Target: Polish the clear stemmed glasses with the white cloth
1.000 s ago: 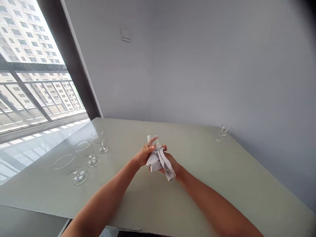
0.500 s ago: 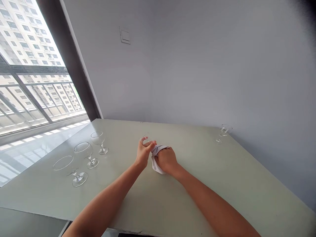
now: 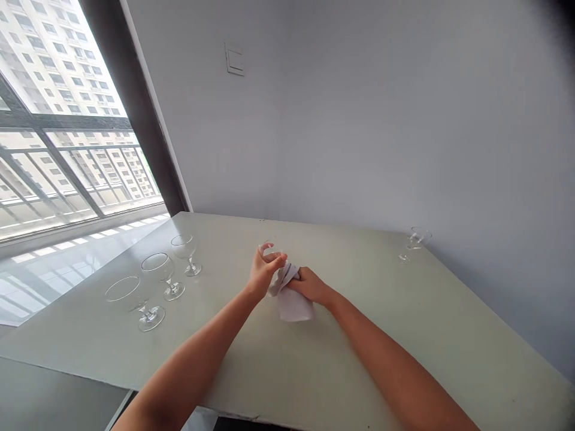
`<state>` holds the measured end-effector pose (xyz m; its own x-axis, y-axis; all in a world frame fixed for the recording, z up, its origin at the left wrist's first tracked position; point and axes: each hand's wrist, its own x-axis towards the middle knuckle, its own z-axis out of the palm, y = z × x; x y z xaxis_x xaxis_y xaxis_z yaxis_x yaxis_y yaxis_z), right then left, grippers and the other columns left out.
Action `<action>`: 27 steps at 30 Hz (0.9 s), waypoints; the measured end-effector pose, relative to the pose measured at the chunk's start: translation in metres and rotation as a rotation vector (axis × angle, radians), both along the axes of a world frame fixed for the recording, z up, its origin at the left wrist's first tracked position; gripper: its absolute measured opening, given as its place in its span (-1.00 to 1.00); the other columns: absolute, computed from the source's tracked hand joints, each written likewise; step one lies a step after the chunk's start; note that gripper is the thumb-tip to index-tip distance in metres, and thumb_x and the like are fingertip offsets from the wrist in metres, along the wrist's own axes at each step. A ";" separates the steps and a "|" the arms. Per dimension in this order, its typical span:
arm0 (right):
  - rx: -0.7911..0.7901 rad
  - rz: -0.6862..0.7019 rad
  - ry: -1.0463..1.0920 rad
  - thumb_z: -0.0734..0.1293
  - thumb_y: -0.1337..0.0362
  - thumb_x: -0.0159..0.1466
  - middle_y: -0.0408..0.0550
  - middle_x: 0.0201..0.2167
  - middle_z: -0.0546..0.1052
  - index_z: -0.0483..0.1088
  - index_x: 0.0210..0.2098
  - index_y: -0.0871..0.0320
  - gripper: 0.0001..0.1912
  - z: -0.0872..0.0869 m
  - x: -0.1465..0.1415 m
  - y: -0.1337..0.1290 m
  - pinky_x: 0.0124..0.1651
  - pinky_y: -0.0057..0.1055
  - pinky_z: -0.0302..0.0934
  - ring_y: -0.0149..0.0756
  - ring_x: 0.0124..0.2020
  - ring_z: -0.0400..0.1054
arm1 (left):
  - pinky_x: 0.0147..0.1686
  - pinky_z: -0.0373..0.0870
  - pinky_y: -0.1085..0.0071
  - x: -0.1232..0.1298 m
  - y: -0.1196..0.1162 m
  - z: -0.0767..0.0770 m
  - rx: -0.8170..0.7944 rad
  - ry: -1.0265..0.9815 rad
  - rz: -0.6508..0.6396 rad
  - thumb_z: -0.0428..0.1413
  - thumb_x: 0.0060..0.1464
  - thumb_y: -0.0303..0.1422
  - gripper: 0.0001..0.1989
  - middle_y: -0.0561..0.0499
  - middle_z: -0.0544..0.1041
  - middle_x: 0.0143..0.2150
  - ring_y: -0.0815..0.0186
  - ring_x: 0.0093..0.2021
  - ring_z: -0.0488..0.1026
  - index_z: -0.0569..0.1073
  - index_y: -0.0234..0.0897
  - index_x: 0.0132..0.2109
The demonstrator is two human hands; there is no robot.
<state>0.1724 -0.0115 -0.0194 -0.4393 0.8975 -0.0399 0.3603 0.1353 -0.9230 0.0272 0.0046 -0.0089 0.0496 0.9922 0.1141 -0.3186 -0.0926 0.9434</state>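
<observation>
My left hand (image 3: 265,269) is curled around the bowl of a clear stemmed glass (image 3: 272,244), most of which the fingers hide. Just to its right, my right hand (image 3: 311,284) is closed on a white cloth (image 3: 296,305). The upper part of the cloth is bunched at the lower end of the glass, and a loose flap hangs toward the table. Stem and foot of this glass are covered by the cloth and hands.
On the left of the pale table (image 3: 368,335) stand three stemmed glasses, the nearest glass (image 3: 150,317), a middle glass (image 3: 174,290) and a far glass (image 3: 192,268). One more glass (image 3: 415,238) stands near the right back edge. Walls rise behind; a window (image 3: 81,161) is left.
My right hand has shifted its grip and turned on the cloth, and a wider flap hangs down. My left hand still holds the glass. The view has swung slightly.
</observation>
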 end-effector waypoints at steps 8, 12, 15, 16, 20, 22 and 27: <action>0.383 -0.514 -0.343 0.15 0.19 0.15 -0.01 -0.53 0.43 0.35 -0.55 0.20 -0.72 0.005 0.021 0.017 -0.41 -0.41 0.09 -0.25 -0.46 0.30 | -0.16 0.33 0.24 -0.012 0.011 0.002 -0.072 -0.090 0.213 0.21 -0.17 -0.25 -0.44 0.07 0.43 -0.46 0.25 -0.31 0.50 0.12 -0.26 -0.06; 0.159 -0.425 -0.023 0.17 0.03 0.14 -0.10 -0.55 0.40 0.37 -0.53 0.18 -0.64 -0.002 0.018 0.023 -0.43 -0.44 0.09 -0.28 -0.45 0.28 | -0.19 0.36 0.22 -0.008 0.005 0.005 0.057 -0.111 0.277 0.21 -0.17 -0.26 -0.40 -0.01 0.45 -0.30 0.26 -0.31 0.50 0.07 -0.20 -0.03; -0.067 -0.296 0.255 0.24 0.06 0.09 -0.12 -0.46 0.44 0.39 -0.43 0.18 -0.71 -0.012 -0.001 0.015 -0.37 -0.44 0.13 -0.29 -0.39 0.29 | -0.19 0.37 0.24 0.004 -0.006 0.003 0.143 -0.109 0.247 0.22 -0.16 -0.29 -0.39 -0.05 0.44 -0.20 0.26 -0.27 0.50 0.05 -0.15 -0.02; -0.143 -0.311 0.340 0.26 0.08 0.07 -0.12 -0.44 0.44 0.39 -0.40 0.17 -0.72 -0.015 -0.007 0.012 -0.37 -0.44 0.13 -0.30 -0.38 0.29 | -0.17 0.37 0.24 0.007 -0.009 0.002 0.159 -0.105 0.223 0.22 -0.16 -0.31 -0.39 -0.05 0.44 -0.20 0.25 -0.25 0.49 0.06 -0.14 -0.02; -0.340 -0.435 0.511 0.29 0.12 0.03 -0.10 -0.46 0.43 0.36 -0.41 0.17 -0.76 -0.018 -0.013 0.004 -0.42 -0.44 0.12 -0.33 -0.44 0.27 | -0.14 0.36 0.24 0.012 -0.016 0.001 0.177 -0.095 0.069 0.25 -0.19 -0.34 -0.37 -0.01 0.45 -0.23 0.25 -0.24 0.50 0.06 -0.13 -0.03; -0.415 -0.363 0.531 0.32 0.14 0.00 -0.11 -0.52 0.42 0.36 -0.44 0.19 -0.77 -0.016 -0.007 0.006 -0.44 -0.44 0.11 -0.34 -0.49 0.26 | -0.15 0.36 0.23 0.011 -0.018 0.003 0.183 -0.095 -0.068 0.26 -0.21 -0.35 -0.35 -0.01 0.47 -0.25 0.23 -0.26 0.50 0.06 -0.13 -0.02; -0.573 -0.227 0.614 0.34 0.11 -0.02 -0.16 -0.60 0.37 0.32 -0.46 0.18 -0.74 -0.016 -0.007 0.007 -0.42 -0.41 0.12 -0.36 -0.53 0.23 | -0.13 0.35 0.22 0.012 -0.021 0.008 0.165 -0.198 -0.256 0.25 -0.19 -0.37 -0.34 -0.07 0.48 -0.19 0.21 -0.22 0.49 0.07 -0.11 0.02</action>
<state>0.1654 -0.0047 -0.0349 -0.3444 0.8799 -0.3274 -0.2614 -0.4248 -0.8667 0.0394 -0.0163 -0.0011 0.2551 0.9180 0.3037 -0.5259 -0.1319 0.8402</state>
